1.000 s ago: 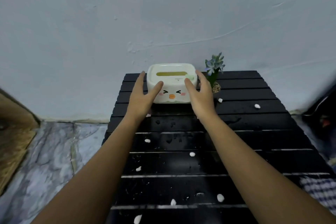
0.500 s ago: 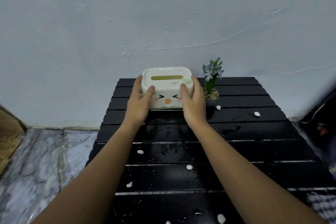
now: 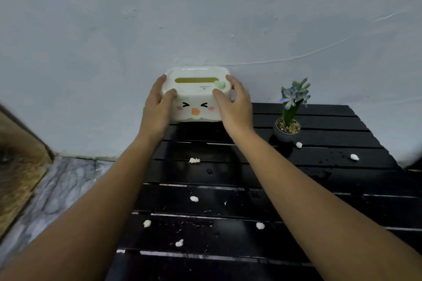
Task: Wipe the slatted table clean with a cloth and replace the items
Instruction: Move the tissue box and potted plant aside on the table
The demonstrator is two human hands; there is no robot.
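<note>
- We hold a white tissue box (image 3: 196, 96) between both hands, at the far left end of the black slatted table (image 3: 319, 175), close against the pale wall (image 3: 205, 11).
- Our left hand (image 3: 157, 107) clasps the box's left end, thumb laid on the front top corner and fingers wrapped round the side.
- Our right hand (image 3: 235, 107) clasps the right end the same way, thumb on the front top edge, fingers curled over the far corner.
- The box shows a cartoon face on its front: squeezed-shut eyes, pink cheeks and an orange beak; its lid has a yellowish slot.
- We cannot tell for sure whether the box's base rests on the slats or sits just above them, since shadow hides the lower edge.
- A small potted plant (image 3: 290, 116) with bluish flowers stands upright to the right of the box, apart from it, in a dark round pot topped with gravel.
- Small white crumbs (image 3: 194, 198) lie scattered over the slats, two near the pot and several between our forearms.
- Water droplets (image 3: 335, 157) glisten on the slats towards the right edge.
- A marbled grey floor (image 3: 59, 189) shows to the left of the table, with a brown wooden surface (image 3: 18, 166) at the frame's left edge.
</note>
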